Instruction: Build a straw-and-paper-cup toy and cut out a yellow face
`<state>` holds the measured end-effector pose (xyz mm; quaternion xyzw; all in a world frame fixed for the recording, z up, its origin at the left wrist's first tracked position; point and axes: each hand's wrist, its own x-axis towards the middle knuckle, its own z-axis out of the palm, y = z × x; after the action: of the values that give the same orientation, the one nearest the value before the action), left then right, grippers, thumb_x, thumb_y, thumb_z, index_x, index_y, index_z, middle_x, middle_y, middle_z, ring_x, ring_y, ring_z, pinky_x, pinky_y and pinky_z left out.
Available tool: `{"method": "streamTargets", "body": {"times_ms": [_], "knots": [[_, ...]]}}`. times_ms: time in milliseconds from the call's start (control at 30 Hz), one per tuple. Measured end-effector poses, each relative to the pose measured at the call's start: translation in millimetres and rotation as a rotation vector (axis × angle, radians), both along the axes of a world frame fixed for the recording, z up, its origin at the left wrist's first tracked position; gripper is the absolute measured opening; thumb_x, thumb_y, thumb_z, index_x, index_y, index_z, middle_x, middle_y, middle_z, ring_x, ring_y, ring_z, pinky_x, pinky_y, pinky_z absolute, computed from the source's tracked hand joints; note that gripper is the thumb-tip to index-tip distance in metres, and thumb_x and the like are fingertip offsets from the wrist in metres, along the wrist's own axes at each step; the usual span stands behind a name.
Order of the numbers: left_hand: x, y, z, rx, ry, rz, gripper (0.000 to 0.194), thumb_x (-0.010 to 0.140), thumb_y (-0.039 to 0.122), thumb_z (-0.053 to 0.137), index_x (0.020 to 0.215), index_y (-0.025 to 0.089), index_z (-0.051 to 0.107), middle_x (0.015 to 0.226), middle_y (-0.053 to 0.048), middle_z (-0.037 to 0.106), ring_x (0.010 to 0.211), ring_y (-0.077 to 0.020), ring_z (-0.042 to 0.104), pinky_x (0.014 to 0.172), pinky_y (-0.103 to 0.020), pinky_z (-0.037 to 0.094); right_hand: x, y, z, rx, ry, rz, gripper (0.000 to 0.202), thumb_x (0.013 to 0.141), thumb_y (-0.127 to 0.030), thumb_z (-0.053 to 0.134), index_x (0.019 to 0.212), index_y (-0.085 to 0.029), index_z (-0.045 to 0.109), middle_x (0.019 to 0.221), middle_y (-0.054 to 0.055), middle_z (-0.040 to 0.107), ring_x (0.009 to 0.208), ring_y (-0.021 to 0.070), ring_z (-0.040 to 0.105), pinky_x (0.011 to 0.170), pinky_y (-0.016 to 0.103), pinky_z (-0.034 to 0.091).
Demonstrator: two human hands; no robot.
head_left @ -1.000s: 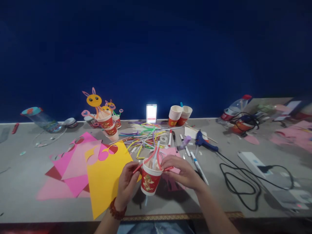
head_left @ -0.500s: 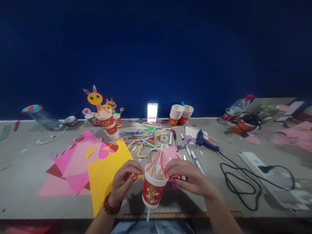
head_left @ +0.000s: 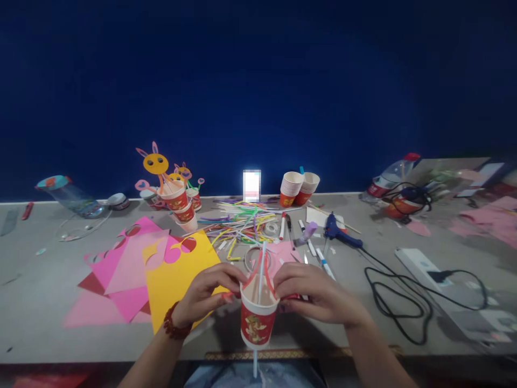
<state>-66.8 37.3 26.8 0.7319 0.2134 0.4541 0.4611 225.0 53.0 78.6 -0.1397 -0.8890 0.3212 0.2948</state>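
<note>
Between my hands a red and white paper cup hangs upright near the table's front edge, with a gold figure on its side. A pale straw runs down through it and pokes out below the bottom. Red straws rise inside the cup and bend out at both sides of the rim. My left hand is closed on the red straw end at the left of the rim, its fingertips against the cup. At the right side, my right hand pinches the other red straw end, which its fingers mostly hide.
Yellow paper and pink sheets lie left. Loose straws, markers and tape spread ahead. A glue gun and its cord lie right, near a power strip. Stacked cups and rabbit-decorated cups stand behind.
The cup has tilted more upright and shifted slightly right, its lower straw with it. My left hand has moved in against the rim; my right hand stays at the right side.
</note>
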Motion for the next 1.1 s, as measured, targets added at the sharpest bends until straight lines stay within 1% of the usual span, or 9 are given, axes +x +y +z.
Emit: {"method": "streamTargets", "body": {"times_ms": [100, 233, 433, 600, 767, 833, 933, 1033, 1100], "knots": [[9, -2, -1.8, -0.076, -0.112, 0.029, 0.015, 0.092, 0.03, 0.064, 0.096, 0.017, 0.072, 0.099, -0.012, 0.071, 0.09, -0.0213, 0.067, 0.077, -0.031, 0.055, -2, -3, 2.3, 0.051, -0.039, -0.005, 0.017, 0.097, -0.016, 0.054, 0.108, -0.016, 0.066, 0.103, 0.012, 0.071, 0.098, 0.0184, 0.064, 0.084, 0.029, 0.051], [16, -8, -4.3, -0.182, -0.243, 0.09, 0.02, 0.091, 0.031, 0.066, 0.108, 0.022, 0.068, 0.097, -0.008, 0.071, 0.086, -0.0198, 0.066, 0.076, -0.03, 0.054, -3, -8, 5.9, 0.109, -0.08, -0.026, 0.019, 0.096, -0.013, 0.052, 0.108, -0.018, 0.066, 0.103, 0.011, 0.069, 0.096, 0.018, 0.062, 0.081, 0.028, 0.049], [6, -5, -1.8, -0.141, -0.08, 0.008, 0.018, 0.091, 0.032, 0.066, 0.104, 0.021, 0.071, 0.118, -0.013, 0.063, 0.115, -0.0278, 0.057, 0.097, -0.041, 0.047, -2, -14, 7.9, 0.209, -0.145, -0.085, 0.023, 0.092, -0.008, 0.051, 0.105, -0.02, 0.065, 0.104, 0.009, 0.068, 0.094, 0.0181, 0.06, 0.077, 0.027, 0.048], [-9, -1, 3.9, -0.162, 0.053, -0.096, 0.025, 0.092, 0.027, 0.064, 0.117, 0.024, 0.066, 0.136, -0.015, 0.052, 0.135, -0.0326, 0.042, 0.106, -0.047, 0.04, -2, -15, 5.5, 0.224, -0.164, -0.12, 0.02, 0.091, -0.009, 0.053, 0.103, -0.02, 0.065, 0.106, 0.009, 0.067, 0.095, 0.018, 0.06, 0.077, 0.027, 0.048], [-15, 4, 18.7, -0.231, -0.009, -0.284, 0.07, 0.083, 0.066, 0.059, 0.135, 0.019, 0.054, 0.142, -0.021, 0.045, 0.124, -0.0372, 0.05, 0.095, -0.047, 0.048, -2, -14, 1.1, 0.211, -0.142, -0.112, 0.02, 0.092, -0.009, 0.053, 0.104, -0.02, 0.065, 0.108, 0.009, 0.068, 0.098, 0.0175, 0.061, 0.079, 0.026, 0.048], [-10, 7, 27.2, -0.204, 0.048, -0.181, 0.061, 0.09, 0.063, 0.052, 0.132, 0.019, 0.056, 0.136, -0.018, 0.051, 0.117, -0.0327, 0.054, 0.095, -0.045, 0.047, -3, -13, 0.3, 0.198, -0.139, -0.093, 0.02, 0.092, -0.009, 0.052, 0.103, -0.02, 0.065, 0.108, 0.01, 0.068, 0.099, 0.0176, 0.061, 0.08, 0.027, 0.048], [3, 12, 38.7, -0.097, 0.205, -0.021, 0.031, 0.093, 0.042, 0.06, 0.114, 0.021, 0.066, 0.118, -0.012, 0.061, 0.112, -0.026, 0.056, 0.098, -0.04, 0.045, -4, -13, 0.3, 0.195, -0.137, -0.089, 0.02, 0.091, -0.009, 0.053, 0.103, -0.02, 0.065, 0.109, 0.01, 0.068, 0.098, 0.0178, 0.061, 0.079, 0.027, 0.049], [15, 15, 43.2, -0.107, 0.282, -0.003, 0.016, 0.091, 0.035, 0.065, 0.097, 0.02, 0.067, 0.106, -0.007, 0.061, 0.099, -0.0201, 0.059, 0.086, -0.031, 0.05, -5, -13, 1.6, 0.202, -0.149, -0.106, 0.02, 0.091, -0.009, 0.053, 0.102, -0.02, 0.065, 0.108, 0.01, 0.069, 0.097, 0.0177, 0.061, 0.078, 0.026, 0.049], [19, 15, 41.2, -0.169, 0.304, -0.011, 0.018, 0.091, 0.036, 0.064, 0.1, 0.02, 0.065, 0.107, -0.007, 0.061, 0.095, -0.0185, 0.059, 0.08, -0.029, 0.051, -5, -14, 2.1, 0.204, -0.164, -0.119, 0.021, 0.091, -0.008, 0.052, 0.102, -0.02, 0.065, 0.107, 0.009, 0.069, 0.096, 0.0178, 0.061, 0.077, 0.027, 0.049]]}}
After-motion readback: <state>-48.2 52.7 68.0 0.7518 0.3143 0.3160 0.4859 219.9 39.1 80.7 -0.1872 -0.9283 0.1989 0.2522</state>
